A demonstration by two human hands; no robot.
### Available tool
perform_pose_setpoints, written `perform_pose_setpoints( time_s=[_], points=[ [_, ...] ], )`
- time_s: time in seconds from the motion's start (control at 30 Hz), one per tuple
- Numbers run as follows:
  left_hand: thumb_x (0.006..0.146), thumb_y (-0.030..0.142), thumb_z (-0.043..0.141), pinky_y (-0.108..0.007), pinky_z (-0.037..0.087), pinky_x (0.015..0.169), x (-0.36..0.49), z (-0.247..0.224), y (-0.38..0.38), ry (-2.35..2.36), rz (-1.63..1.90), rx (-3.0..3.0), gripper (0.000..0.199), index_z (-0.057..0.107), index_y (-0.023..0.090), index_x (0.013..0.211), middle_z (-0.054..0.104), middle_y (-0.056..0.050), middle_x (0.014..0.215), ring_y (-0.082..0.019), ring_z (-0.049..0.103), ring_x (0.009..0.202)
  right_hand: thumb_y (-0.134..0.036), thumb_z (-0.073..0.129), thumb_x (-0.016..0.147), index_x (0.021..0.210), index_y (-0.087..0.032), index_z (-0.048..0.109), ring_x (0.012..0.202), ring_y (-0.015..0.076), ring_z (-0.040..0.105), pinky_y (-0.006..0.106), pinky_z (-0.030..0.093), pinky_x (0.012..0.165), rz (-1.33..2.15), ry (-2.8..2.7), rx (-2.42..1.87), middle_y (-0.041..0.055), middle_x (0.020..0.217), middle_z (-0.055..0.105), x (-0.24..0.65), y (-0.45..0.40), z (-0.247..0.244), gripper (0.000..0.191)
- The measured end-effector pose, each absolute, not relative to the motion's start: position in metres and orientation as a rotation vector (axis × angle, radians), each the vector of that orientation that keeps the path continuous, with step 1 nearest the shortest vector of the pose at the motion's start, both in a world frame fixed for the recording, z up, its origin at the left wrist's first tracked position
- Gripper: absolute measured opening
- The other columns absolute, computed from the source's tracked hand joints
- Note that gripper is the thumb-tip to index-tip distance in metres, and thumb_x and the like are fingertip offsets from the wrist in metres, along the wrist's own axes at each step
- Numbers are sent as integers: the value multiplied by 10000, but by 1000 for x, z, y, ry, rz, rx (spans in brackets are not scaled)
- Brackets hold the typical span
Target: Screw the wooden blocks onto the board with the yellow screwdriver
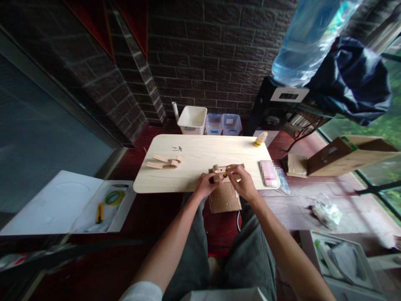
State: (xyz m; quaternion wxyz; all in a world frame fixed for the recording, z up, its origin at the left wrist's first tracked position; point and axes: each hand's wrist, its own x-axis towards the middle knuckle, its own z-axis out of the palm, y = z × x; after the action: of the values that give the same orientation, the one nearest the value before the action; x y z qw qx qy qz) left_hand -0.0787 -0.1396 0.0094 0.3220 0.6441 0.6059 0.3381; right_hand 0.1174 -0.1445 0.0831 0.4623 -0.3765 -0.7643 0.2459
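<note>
Over the front edge of the table, my left hand (206,185) is closed on a small wooden piece (218,177), steadying it on a sheet of cardboard (224,198). My right hand (240,180) pinches a short yellow-and-black screwdriver (225,173), its lower end angled toward the wooden piece by my left fingertips; the tip is too small to make out. Just behind the fingers lies another wooden part (216,168) with a rounded end. Farther left, several wooden parts (164,162) with rounded ends rest together on the table, and a few small dark screws (177,149) lie behind them.
The pale wooden table (200,150) carries a yellow-capped bottle (260,139) and a pink packet (269,173) at its right. Behind it stand a white bin (192,119), plastic boxes (223,123) and a water dispenser (278,100). An open white box (115,205) lies left; a carton (341,156) stands right.
</note>
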Motion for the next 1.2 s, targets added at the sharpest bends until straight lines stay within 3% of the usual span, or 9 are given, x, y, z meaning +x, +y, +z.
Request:
perform_pose_setpoints(
  time_s=[0.27, 0.57, 0.77, 1.2],
  points=[
    [770, 409, 785, -359, 512, 938, -80, 4, -138, 1552, 881, 1729, 325, 801, 253, 1054, 782, -52, 1045, -270, 658, 1027, -279, 563, 997, 1104, -245, 622, 1046, 223, 707, 368, 616, 807, 692, -1884, -910, 98, 1240, 708, 121, -144, 79, 127],
    [769, 495, 782, -340, 516, 883, -82, -11, -134, 1593, 871, 1767, 427, 779, 285, 1141, 758, -61, 979, -259, 654, 992, -304, 596, 985, 1065, -239, 650, 1002, 228, 698, 346, 629, 724, 611, -1847, -932, 98, 1132, 702, 121, -142, 75, 117],
    [775, 465, 778, -342, 506, 882, -82, -5, -136, 1592, 865, 1792, 385, 783, 294, 1119, 770, -44, 1013, -261, 645, 994, -276, 568, 993, 1125, -238, 609, 984, 218, 721, 377, 624, 798, 608, -1885, -897, 117, 1279, 687, 117, -145, 78, 143],
    [786, 494, 764, -333, 516, 855, -82, -9, -135, 1561, 890, 1776, 402, 784, 270, 1119, 765, -55, 970, -247, 662, 946, -286, 572, 990, 1099, -248, 629, 1016, 230, 700, 348, 629, 732, 571, -1866, -925, 98, 1158, 700, 118, -144, 73, 129]
  ],
)
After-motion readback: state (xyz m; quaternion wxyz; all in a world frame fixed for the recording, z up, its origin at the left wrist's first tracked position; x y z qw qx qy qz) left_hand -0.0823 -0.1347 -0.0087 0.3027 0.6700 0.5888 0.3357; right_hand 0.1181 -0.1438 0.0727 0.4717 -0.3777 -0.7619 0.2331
